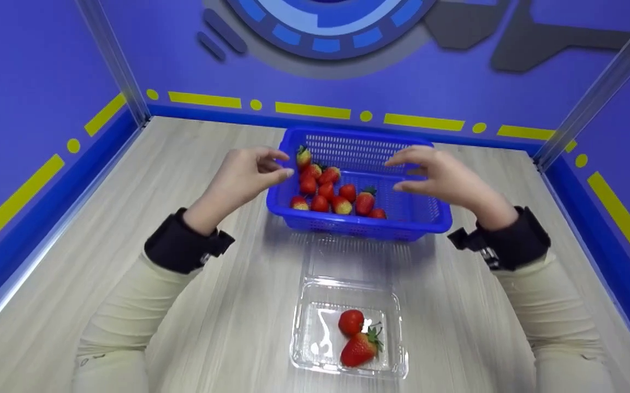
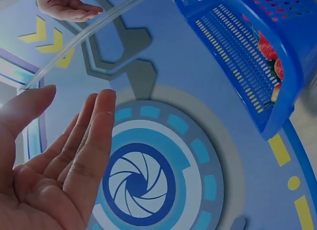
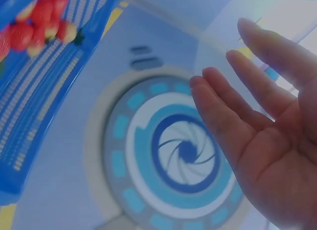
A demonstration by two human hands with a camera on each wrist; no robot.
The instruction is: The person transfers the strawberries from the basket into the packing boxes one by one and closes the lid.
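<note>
My left hand hovers by the left rim of a blue plastic basket, thumb and fingers apart with nothing between them. Over the basket's right side hangs my right hand, likewise holding nothing. Several strawberries lie in the left and front part of the basket. Nearer to me stands a clear plastic clamshell box, its lid folded back toward the basket. Inside the box are two strawberries, one with green leaves showing. Both wrist views show the fingers loosely extended.
A pale wood-grain table carries everything. Blue panels with yellow marks close it in at the back and on both sides. Metal posts stand at the back corners.
</note>
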